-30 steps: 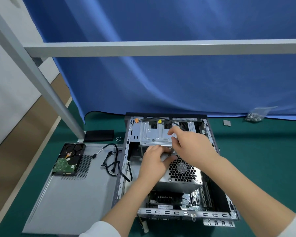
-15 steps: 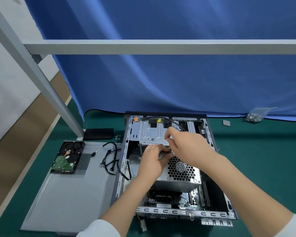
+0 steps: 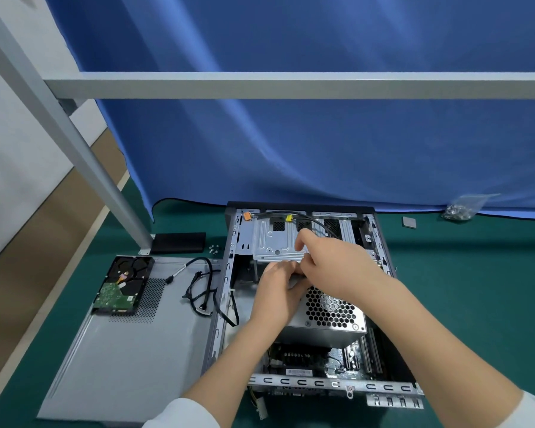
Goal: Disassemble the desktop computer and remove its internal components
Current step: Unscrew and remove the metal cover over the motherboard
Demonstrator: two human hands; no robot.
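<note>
The open computer case [image 3: 229, 304] lies flat on the green mat. Inside it the grey power supply [image 3: 331, 316], with its honeycomb fan grille, sits above the motherboard [image 3: 306, 359]. The metal drive cage [image 3: 275, 242] fills the far end, and black cables with a yellow connector [image 3: 288, 217] run over it. My left hand [image 3: 275, 295] grips the far left edge of the power supply. My right hand [image 3: 337, 264] hovers over the gap between cage and power supply with its fingers curled. Its index finger touches the cage, and whatever it holds is hidden.
The removed side panel [image 3: 121, 350] lies left of the case, with a hard drive [image 3: 122, 285] and loose black cables [image 3: 201, 288] on it. A black box [image 3: 179, 242] and screws [image 3: 213, 248] lie behind it. A slanted metal post [image 3: 74, 143] stands far left. A screw bag [image 3: 460, 208] lies far right.
My right hand has slid slightly left along the drive cage's near edge. My left hand stays on the power supply's far edge.
</note>
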